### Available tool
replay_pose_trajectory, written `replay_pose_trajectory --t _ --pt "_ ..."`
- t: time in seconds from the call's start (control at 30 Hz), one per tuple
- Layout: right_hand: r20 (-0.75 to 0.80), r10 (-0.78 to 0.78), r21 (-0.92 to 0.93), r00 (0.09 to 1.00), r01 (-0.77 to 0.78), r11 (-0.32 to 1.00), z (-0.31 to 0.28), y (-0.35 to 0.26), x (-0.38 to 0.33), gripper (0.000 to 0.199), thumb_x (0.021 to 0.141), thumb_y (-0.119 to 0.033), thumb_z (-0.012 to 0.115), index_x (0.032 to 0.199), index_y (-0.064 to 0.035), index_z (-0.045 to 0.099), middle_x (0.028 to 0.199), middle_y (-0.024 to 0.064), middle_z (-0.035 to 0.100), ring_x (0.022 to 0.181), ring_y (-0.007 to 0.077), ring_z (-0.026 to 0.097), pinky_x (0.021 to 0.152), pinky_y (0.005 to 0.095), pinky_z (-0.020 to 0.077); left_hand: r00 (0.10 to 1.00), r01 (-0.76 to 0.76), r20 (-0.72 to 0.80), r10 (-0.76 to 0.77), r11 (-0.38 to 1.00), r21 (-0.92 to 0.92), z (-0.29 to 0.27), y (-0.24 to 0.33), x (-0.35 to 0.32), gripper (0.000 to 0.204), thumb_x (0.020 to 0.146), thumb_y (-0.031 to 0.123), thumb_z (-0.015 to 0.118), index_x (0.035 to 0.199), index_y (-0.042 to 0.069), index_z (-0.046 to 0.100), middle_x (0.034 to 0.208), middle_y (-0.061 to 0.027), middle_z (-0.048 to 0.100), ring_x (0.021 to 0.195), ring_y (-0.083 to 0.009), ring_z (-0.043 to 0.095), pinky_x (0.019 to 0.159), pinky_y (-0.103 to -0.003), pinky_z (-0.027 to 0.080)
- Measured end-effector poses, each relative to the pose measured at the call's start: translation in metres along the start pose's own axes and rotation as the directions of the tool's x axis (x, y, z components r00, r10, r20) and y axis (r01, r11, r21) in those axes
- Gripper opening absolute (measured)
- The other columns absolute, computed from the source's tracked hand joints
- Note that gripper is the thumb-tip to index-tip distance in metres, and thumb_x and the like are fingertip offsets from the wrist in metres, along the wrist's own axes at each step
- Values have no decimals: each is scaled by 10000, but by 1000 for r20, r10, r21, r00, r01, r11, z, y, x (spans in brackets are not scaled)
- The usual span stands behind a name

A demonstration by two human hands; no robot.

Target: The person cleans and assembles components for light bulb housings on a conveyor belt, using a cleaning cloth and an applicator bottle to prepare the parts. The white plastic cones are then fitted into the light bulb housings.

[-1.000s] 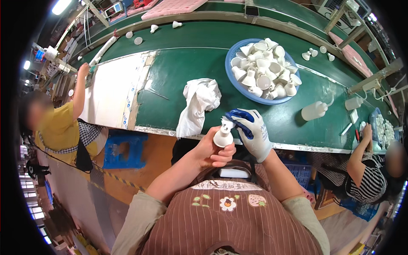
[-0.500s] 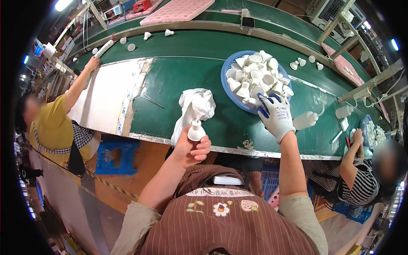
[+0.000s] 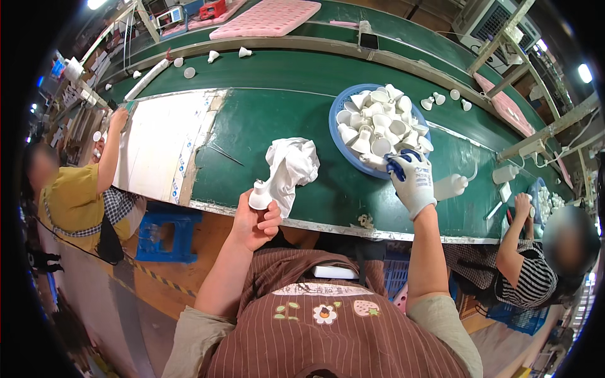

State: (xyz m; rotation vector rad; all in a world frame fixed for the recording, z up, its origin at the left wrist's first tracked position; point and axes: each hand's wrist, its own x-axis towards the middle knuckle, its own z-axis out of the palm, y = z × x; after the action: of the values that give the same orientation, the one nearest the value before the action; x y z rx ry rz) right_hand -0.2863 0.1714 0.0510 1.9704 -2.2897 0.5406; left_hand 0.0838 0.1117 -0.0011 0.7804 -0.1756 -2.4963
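Observation:
My bare left hand [image 3: 257,223] is closed around a white lamp-bulb housing [image 3: 259,196], its narrow metal end pointing up, just over the table's front edge. A crumpled white cloth [image 3: 295,165] lies beside it. At the near rim of a blue basin [image 3: 336,133] is my right hand [image 3: 413,183], in a white glove with blue fingertips. Its fingers are curled at the end of another white bulb housing [image 3: 374,162] lying on the heap; the glove partly hides the contact. Several similar housings [image 3: 380,123] fill the basin.
A white squeeze bottle [image 3: 451,187] is right of my gloved hand. Tweezers [image 3: 225,154] lie left of the cloth. Loose bulbs [image 3: 244,52] sit on the far green belt. A co-worker in yellow [image 3: 79,195] works at left, another in stripes [image 3: 529,274] at right.
My left hand has shifted left with the bulb housing, away from the cloth. The gloved fingers have drawn together at the basin's rim. The left co-worker's arm has come back from the white tube.

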Motion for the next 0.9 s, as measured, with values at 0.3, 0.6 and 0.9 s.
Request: replay_pose_trajectory --t 0.3,0.6,0.9 --pt "12 -33 -23 999 34 999 -12 -20 -3 426 825 -198 714 1236 -103 657 1226 138 633 1226 343 517 1068 474 358 1000 -21 -20 22 998 54 -11 -4 -2 597 977 585 337 839 60 586 700 -2 466 492 -95 396 484 -259 361" --pt "-134 -345 310 929 370 876 12 -137 21 507 799 -257 703 1257 -67 596 1295 186 554 1219 380 499 1040 492 373 952 -246 -154 265 961 129 13 8 10 555 962 599 407 976 74 587 762 -39 539 531 -127 416 527 -285 379" --pt "295 -208 517 933 27 856 129 -160 31 470 866 -241 637 1326 -173 567 1320 149 548 1252 340 507 1033 463 427 761 -473 -263 593 784 401 -72 2 -6 435 1014 549 404 1090 141 537 696 -15 482 477 -151 423 486 -354 446"
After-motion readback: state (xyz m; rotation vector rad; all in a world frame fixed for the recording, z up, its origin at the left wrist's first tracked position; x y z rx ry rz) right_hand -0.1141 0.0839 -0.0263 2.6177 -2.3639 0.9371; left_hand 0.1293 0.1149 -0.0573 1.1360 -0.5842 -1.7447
